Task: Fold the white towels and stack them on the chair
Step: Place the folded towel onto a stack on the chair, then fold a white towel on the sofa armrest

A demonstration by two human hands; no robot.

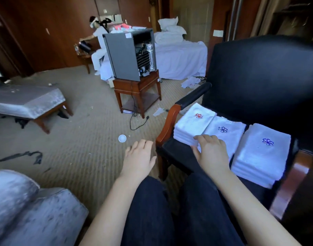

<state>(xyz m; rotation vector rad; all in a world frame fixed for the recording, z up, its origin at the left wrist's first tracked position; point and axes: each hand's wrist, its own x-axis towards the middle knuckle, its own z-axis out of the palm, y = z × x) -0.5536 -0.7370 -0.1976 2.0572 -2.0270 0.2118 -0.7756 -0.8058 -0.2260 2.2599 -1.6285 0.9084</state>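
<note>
White folded towels (258, 157) are sitting in three stacks on the black leather, wood-armed chair (258, 77). My right hand (211, 151) is lying flat, fingers spread, on the middle stack (228, 137) at its near edge, gripping nothing. My left hand (139, 155) is hovering relaxed, empty, over beige carpet (81, 139) beside the chair's arm; a small white disc (122, 138) is lying just ahead.

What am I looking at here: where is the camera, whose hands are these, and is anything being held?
One picture only, from a camera worn on a person's head, looking forward and down. No machine: both bare hands are the wearer's, above their dark trousers. On the black chair lie three stacks of folded white towels: a left stack, a middle stack and a right stack. The right hand rests flat on the front of the middle stack. The left hand hovers open over the carpet. Neither grips anything.
</note>
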